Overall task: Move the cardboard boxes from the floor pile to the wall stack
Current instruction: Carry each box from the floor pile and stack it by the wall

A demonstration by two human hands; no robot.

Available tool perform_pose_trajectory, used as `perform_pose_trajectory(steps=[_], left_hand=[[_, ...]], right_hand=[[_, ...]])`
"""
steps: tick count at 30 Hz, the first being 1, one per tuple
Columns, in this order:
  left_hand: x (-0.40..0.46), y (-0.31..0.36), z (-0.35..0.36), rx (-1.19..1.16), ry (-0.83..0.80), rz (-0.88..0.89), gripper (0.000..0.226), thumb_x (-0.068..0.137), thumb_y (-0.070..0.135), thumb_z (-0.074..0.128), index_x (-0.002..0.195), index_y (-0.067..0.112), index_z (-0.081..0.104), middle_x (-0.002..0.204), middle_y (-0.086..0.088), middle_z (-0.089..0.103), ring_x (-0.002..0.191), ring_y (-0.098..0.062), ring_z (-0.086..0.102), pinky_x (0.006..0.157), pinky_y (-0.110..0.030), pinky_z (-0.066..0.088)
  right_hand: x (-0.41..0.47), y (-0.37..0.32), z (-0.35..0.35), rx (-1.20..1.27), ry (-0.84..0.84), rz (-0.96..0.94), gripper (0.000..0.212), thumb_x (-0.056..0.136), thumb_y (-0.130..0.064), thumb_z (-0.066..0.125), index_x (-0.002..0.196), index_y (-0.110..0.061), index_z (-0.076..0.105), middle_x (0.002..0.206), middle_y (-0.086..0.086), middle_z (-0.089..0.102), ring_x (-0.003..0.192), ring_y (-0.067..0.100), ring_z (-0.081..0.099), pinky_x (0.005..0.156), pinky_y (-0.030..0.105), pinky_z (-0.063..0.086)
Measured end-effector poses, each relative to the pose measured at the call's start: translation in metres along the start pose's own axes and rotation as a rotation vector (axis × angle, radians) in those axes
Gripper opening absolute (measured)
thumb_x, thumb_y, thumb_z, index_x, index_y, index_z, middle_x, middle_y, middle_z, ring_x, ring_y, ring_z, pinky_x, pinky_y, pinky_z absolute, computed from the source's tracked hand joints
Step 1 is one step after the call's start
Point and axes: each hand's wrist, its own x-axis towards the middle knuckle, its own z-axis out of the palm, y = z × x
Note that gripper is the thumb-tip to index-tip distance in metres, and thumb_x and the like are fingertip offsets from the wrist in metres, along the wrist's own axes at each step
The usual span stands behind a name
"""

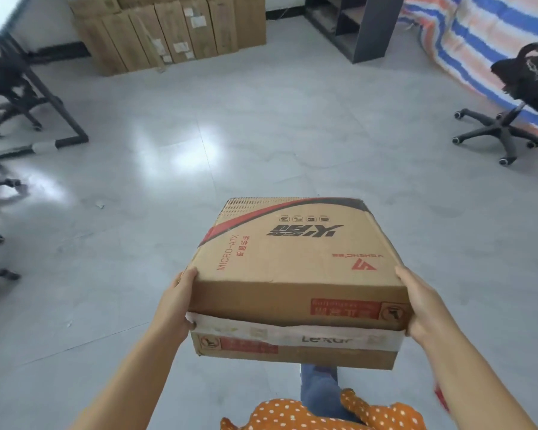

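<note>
I carry a flat cardboard box [295,265] with red and black print and a white taped seam on its near side, held off the floor in front of me. My left hand [176,301] grips its left side, fingers curled round the near left corner. My right hand [416,305] grips the right side at the near right corner. A stack of tall cardboard boxes [168,29] stands against the far wall, well ahead of the carried box.
Grey tiled floor [261,135] lies open between me and the stack. A black desk frame [59,113] and office chair [10,88] stand left. Another black chair [516,97] and a striped tarp [466,35] are right. A dark shelf [364,26] stands at the back.
</note>
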Motion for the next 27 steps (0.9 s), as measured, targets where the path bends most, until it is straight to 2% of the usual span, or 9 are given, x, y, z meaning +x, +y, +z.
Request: perform_pose_trajectory(steps=[2,8,11,12,16,22,27], left_hand=[[0.019,0.024,0.021,-0.019,0.044,-0.022,0.036,0.094,0.044,0.049,0.128,0.033,0.050,0.125,0.008,0.040,0.116,-0.017,0.034,0.089,-0.054,0.038],[0.071,0.099,0.087,-0.110,0.060,-0.032,0.022,0.095,0.044,0.046,0.114,0.034,0.052,0.122,0.009,0.045,0.112,-0.018,0.039,0.083,-0.050,0.039],[0.095,0.129,0.102,-0.187,0.106,-0.021,0.014,0.095,0.042,0.045,0.098,0.035,0.056,0.111,0.011,0.049,0.109,-0.018,0.040,0.082,-0.049,0.038],[0.105,0.139,0.104,-0.199,0.122,-0.012,0.013,0.095,0.041,0.045,0.096,0.035,0.056,0.110,0.012,0.049,0.109,-0.017,0.040,0.083,-0.050,0.038],[0.158,0.180,0.096,-0.253,0.211,-0.023,0.020,0.094,0.042,0.046,0.111,0.034,0.051,0.121,0.009,0.045,0.111,-0.017,0.040,0.085,-0.050,0.037],[0.267,0.275,0.077,-0.242,0.215,-0.031,0.015,0.095,0.040,0.044,0.089,0.033,0.055,0.097,0.016,0.048,0.105,-0.019,0.040,0.082,-0.046,0.039],[0.353,0.376,0.057,-0.196,0.186,-0.006,0.017,0.095,0.042,0.045,0.109,0.036,0.052,0.111,0.011,0.047,0.107,-0.017,0.039,0.081,-0.044,0.038]], right_hand=[[0.035,-0.038,0.013,-0.045,-0.021,0.009,0.023,0.093,-0.042,0.052,0.092,-0.029,0.070,0.079,0.001,0.075,0.064,0.020,0.071,0.044,0.029,0.050],[0.130,-0.156,0.058,-0.132,-0.073,-0.021,0.021,0.091,-0.041,0.054,0.086,-0.030,0.071,0.071,-0.003,0.074,0.060,0.018,0.069,0.039,0.024,0.046],[0.166,-0.199,0.096,-0.162,-0.111,-0.042,0.021,0.090,-0.043,0.056,0.083,-0.030,0.071,0.072,-0.004,0.074,0.057,0.016,0.070,0.039,0.025,0.048],[0.177,-0.211,0.111,-0.170,-0.129,-0.049,0.021,0.090,-0.043,0.056,0.082,-0.031,0.071,0.072,-0.005,0.074,0.057,0.015,0.070,0.040,0.026,0.048],[0.221,-0.246,0.183,-0.213,-0.187,-0.051,0.019,0.092,-0.042,0.054,0.088,-0.031,0.068,0.073,-0.005,0.074,0.057,0.015,0.070,0.040,0.027,0.049],[0.277,-0.295,0.305,-0.200,-0.201,-0.052,0.020,0.093,-0.041,0.053,0.089,-0.030,0.069,0.068,-0.003,0.073,0.052,0.015,0.069,0.038,0.027,0.048],[0.308,-0.351,0.402,-0.178,-0.181,-0.061,0.021,0.091,-0.043,0.055,0.083,-0.030,0.070,0.070,-0.003,0.074,0.054,0.017,0.069,0.039,0.027,0.048]])
